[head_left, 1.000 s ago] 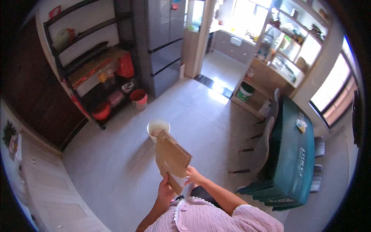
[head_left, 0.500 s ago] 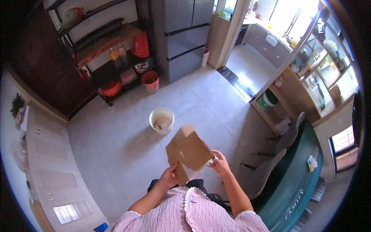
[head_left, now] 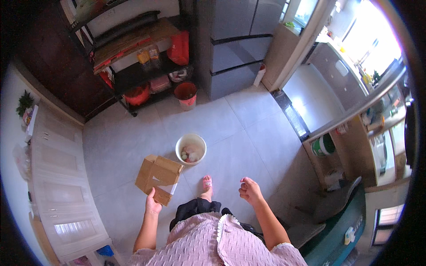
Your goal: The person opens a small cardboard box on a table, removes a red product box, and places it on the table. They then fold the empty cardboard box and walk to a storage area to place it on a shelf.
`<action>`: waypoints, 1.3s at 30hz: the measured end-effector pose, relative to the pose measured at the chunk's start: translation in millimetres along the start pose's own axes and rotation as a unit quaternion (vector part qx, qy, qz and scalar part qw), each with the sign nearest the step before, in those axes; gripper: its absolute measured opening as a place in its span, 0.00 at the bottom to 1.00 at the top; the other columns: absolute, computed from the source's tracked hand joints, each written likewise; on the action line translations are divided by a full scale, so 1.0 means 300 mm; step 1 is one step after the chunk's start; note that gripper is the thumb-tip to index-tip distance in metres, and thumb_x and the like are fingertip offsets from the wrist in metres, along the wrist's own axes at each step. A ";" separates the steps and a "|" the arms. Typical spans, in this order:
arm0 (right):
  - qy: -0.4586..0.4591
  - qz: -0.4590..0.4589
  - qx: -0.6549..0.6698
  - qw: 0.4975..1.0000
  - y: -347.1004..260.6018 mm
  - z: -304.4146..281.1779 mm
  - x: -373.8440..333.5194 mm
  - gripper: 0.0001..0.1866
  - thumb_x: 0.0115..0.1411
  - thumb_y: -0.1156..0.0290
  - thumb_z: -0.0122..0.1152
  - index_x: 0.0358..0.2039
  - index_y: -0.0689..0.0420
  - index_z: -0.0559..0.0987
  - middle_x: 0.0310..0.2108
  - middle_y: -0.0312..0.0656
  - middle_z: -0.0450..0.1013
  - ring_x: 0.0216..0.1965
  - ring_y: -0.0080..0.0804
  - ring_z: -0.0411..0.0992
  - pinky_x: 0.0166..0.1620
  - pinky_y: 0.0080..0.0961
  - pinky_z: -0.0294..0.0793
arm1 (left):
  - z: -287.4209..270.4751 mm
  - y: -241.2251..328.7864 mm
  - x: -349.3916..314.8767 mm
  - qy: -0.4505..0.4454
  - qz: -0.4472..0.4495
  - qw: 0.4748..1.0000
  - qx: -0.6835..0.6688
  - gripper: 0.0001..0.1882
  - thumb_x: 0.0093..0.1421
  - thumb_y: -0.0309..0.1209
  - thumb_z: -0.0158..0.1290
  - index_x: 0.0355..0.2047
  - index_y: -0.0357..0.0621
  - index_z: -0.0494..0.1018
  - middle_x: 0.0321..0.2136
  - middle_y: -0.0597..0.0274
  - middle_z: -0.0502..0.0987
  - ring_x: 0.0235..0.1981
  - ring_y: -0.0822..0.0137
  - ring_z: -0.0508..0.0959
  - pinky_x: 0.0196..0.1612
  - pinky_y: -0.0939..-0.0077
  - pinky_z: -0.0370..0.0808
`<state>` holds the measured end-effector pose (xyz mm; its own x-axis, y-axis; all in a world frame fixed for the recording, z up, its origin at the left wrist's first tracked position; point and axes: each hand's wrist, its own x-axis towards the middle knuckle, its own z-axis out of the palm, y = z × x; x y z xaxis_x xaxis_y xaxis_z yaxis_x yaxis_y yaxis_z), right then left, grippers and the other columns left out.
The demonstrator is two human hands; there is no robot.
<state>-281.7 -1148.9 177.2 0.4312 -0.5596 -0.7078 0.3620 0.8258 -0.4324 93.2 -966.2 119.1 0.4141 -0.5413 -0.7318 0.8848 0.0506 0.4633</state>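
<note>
My left hand [head_left: 152, 205] grips the near edge of a flattened brown cardboard box [head_left: 158, 177], held low at my left side over the grey tiled floor. My right hand [head_left: 250, 191] hangs free at my right with the fingers loosely curled and nothing in it. A white bucket [head_left: 191, 149] with scraps inside stands on the floor just beyond the cardboard. My foot in a pink slipper [head_left: 207, 183] is between the two hands.
A dark shelf rack [head_left: 133, 53] with boxes, a red bag and a red basin stands at the back, a red bucket [head_left: 186, 94] beside it. Grey fridge [head_left: 235, 44] behind. White cabinets [head_left: 57, 177] along the left; a green table [head_left: 341, 235] and chair at lower right.
My right hand has let go of the cardboard and moved right. The left hand has lowered the cardboard to my left side. The view has tilted further down.
</note>
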 end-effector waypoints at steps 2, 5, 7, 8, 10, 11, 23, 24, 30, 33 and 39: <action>-0.013 -0.003 0.011 1.000 -0.083 0.019 0.055 0.10 0.62 0.68 0.40 0.40 0.57 0.69 0.15 0.34 0.59 0.15 0.22 0.54 0.15 0.16 0.52 | 0.069 0.021 0.105 -0.008 0.010 1.000 -0.017 0.15 0.59 0.36 0.48 0.43 0.42 0.68 0.43 0.62 0.72 0.45 0.62 0.71 0.49 0.63 0.68; 0.086 0.002 -0.028 0.996 -0.260 0.153 0.104 0.19 0.60 0.79 0.37 0.52 0.57 0.62 0.29 0.43 0.72 0.20 0.25 0.61 0.18 0.15 0.55 | 0.212 0.057 0.213 0.019 0.025 0.999 -0.030 0.15 0.59 0.36 0.47 0.44 0.41 0.67 0.43 0.61 0.72 0.45 0.63 0.71 0.49 0.65 0.68; 0.006 -0.004 -0.007 1.000 -0.326 0.063 0.178 0.25 0.58 0.85 0.36 0.57 0.62 0.55 0.46 0.55 0.67 0.37 0.37 0.68 0.31 0.19 0.71 | 0.287 0.059 0.256 0.020 0.028 0.998 -0.051 0.15 0.59 0.36 0.47 0.44 0.41 0.67 0.43 0.61 0.72 0.44 0.64 0.71 0.49 0.66 0.68; 0.029 0.008 0.012 0.999 -0.387 0.112 0.200 0.25 0.57 0.86 0.35 0.57 0.64 0.55 0.46 0.56 0.65 0.41 0.41 0.68 0.36 0.21 0.73 | 0.311 0.067 0.283 0.033 0.023 0.997 -0.062 0.15 0.60 0.36 0.47 0.43 0.41 0.67 0.42 0.61 0.72 0.44 0.64 0.72 0.49 0.68 0.69; 0.024 0.011 0.049 0.998 -0.465 0.129 0.259 0.23 0.56 0.86 0.35 0.55 0.68 0.55 0.49 0.59 0.62 0.52 0.52 0.62 0.53 0.37 0.68 | 0.349 0.067 0.310 0.046 0.030 0.996 -0.075 0.15 0.60 0.37 0.47 0.43 0.41 0.67 0.42 0.61 0.72 0.44 0.64 0.72 0.48 0.68 0.69; 0.005 0.021 0.046 0.999 -0.508 0.139 0.302 0.23 0.56 0.86 0.35 0.55 0.68 0.55 0.49 0.59 0.62 0.52 0.52 0.62 0.53 0.39 0.67 | 0.386 0.074 0.337 0.047 0.035 0.995 -0.082 0.15 0.60 0.37 0.47 0.43 0.41 0.68 0.42 0.61 0.72 0.43 0.64 0.72 0.48 0.68 0.69; -0.108 0.194 -0.001 0.975 -1.086 0.186 0.988 0.13 0.63 0.74 0.40 0.47 0.64 0.65 0.23 0.40 0.68 0.17 0.22 0.62 0.18 0.14 0.62 | 0.701 -0.062 0.583 0.080 0.120 0.975 -0.171 0.18 0.61 0.39 0.43 0.47 0.41 0.64 0.43 0.59 0.71 0.44 0.61 0.72 0.48 0.61 0.70; -0.069 0.173 -0.106 0.977 -1.128 0.249 0.997 0.11 0.63 0.68 0.40 0.39 0.61 0.69 0.11 0.31 0.56 0.09 0.18 0.50 0.12 0.16 0.48 | 0.676 -0.101 0.592 0.054 0.130 0.979 -0.151 0.18 0.62 0.39 0.42 0.47 0.41 0.64 0.43 0.59 0.71 0.44 0.61 0.72 0.48 0.61 0.69; 0.052 0.176 -0.222 0.958 -1.303 0.415 1.271 0.17 0.55 0.62 0.50 0.12 0.49 0.60 0.08 0.29 0.47 0.08 0.19 0.45 0.11 0.18 0.41 | 0.926 -0.185 0.575 0.083 0.197 0.967 -0.140 0.20 0.62 0.40 0.41 0.50 0.40 0.61 0.44 0.58 0.70 0.46 0.61 0.71 0.50 0.61 0.68; -0.015 0.213 -0.235 0.948 -1.310 0.442 1.448 0.09 0.47 0.74 0.48 0.14 0.52 0.62 0.12 0.33 0.52 0.12 0.24 0.51 0.16 0.18 0.48 | 0.927 -0.234 0.615 0.133 0.223 0.937 -0.234 0.21 0.61 0.40 0.43 0.50 0.40 0.61 0.46 0.57 0.69 0.48 0.61 0.69 0.51 0.62 0.66; -0.153 0.227 -0.346 0.897 -1.265 0.649 1.711 0.13 0.47 0.86 0.54 0.34 0.66 0.66 0.30 0.43 0.67 0.35 0.43 0.71 0.43 0.33 0.73 | 1.002 -0.188 0.683 0.142 0.241 0.925 -0.258 0.23 0.58 0.38 0.48 0.51 0.41 0.60 0.47 0.57 0.68 0.49 0.59 0.67 0.54 0.60 0.64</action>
<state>-36.8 -1763.3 86.8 0.6489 -0.0593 -0.7586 -0.4639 0.7594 -0.4562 63.8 -1332.3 93.4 0.7615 -0.1139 -0.6381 0.5373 0.6615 0.5232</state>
